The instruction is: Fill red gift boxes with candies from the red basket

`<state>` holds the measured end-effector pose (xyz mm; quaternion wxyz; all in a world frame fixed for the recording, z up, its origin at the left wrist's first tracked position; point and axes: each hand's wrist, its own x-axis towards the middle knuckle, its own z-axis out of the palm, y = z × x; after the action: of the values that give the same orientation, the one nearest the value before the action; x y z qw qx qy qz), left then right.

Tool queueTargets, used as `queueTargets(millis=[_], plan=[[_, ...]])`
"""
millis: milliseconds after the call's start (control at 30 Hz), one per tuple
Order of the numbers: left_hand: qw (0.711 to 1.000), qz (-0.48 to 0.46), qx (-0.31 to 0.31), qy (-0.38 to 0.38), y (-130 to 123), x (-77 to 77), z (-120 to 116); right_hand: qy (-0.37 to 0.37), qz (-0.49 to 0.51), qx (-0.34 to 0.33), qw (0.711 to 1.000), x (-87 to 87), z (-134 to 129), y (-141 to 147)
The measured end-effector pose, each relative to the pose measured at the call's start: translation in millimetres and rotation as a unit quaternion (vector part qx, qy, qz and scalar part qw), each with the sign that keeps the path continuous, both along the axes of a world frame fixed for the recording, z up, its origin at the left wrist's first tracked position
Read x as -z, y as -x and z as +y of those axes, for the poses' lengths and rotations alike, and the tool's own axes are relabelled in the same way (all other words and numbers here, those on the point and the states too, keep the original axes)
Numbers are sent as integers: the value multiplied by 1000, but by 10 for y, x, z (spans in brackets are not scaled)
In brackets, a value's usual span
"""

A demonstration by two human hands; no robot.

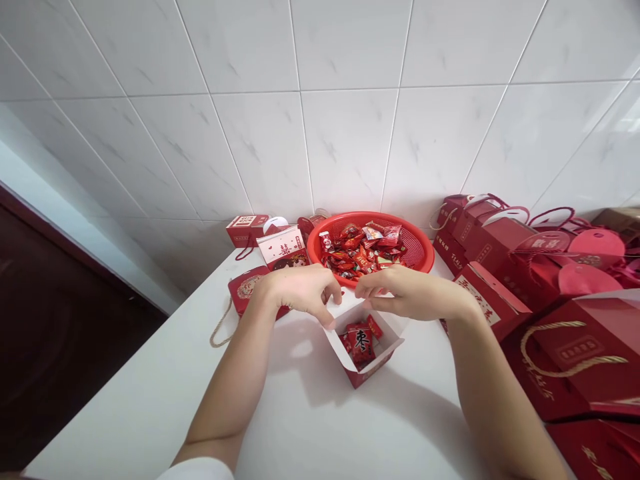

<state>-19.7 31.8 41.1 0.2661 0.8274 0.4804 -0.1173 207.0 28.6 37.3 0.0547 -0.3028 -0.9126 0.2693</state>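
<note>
"Both the left hand point(303, 290) and the right hand point(415, 292) are at the far end of an open, red cardboard box with a white inside point(374, 371). How tight is the grip?"

"The left thumb and curled fingers leave a narrow gap beside the flap at the far left corner; the right fingers bend over the flap on their own side. Whether either hand is truly pinching the card, I cannot tell"

"And the box itself?"

"Just below and on the near side of the hands, upright on a smooth white tabletop point(200, 400). Inside lies a shiny red packet with a large black character point(361, 341); a smaller red packet point(374, 327) lies just beside it, toward the right hand"

"What stands just past the fingers?"

"A round, bright red plastic basket with a perforated wall point(417, 250), filled with small sweets in glossy, mostly red wrappers point(360, 257)"

"Left of the grip?"

"Partly behind the left hand, a dark red box with a pale round print point(245, 287) and a rope handle point(220, 323). Past it, a pink-and-red printed box point(283, 247), and farther off a small red box with a pale label point(245, 235)"

"And right?"

"Beyond the right wrist, a crowd of deep red cardboard gift boxes point(575, 350), one near with a twisted gold cord point(555, 327). Farthest out, behind the basket, a wall of white, grey-veined tiles point(350, 143)"
</note>
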Motion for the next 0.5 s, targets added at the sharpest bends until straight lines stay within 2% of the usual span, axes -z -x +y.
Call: queueTargets(millis=[100, 200, 267, 367, 500], plan=[[1000, -12, 7, -1, 3, -13, -26, -16, -21, 66, 998, -63, -17, -121], [999, -25, 20, 4, 7, -44, -64, -35, -105, 157, 981, -75, -43, -190], [999, -32, 30, 7, 10, -72, -86, -31, -155, 189, 969, -47, -68, -192], [998, -32, 47, 14, 1, -113, -109, -30, -156, 171, 972, 13, -135, -168], [998, -28, 50, 18, -50, -148, -146, -48, -64, 145, 986, 73, -296, -193]])
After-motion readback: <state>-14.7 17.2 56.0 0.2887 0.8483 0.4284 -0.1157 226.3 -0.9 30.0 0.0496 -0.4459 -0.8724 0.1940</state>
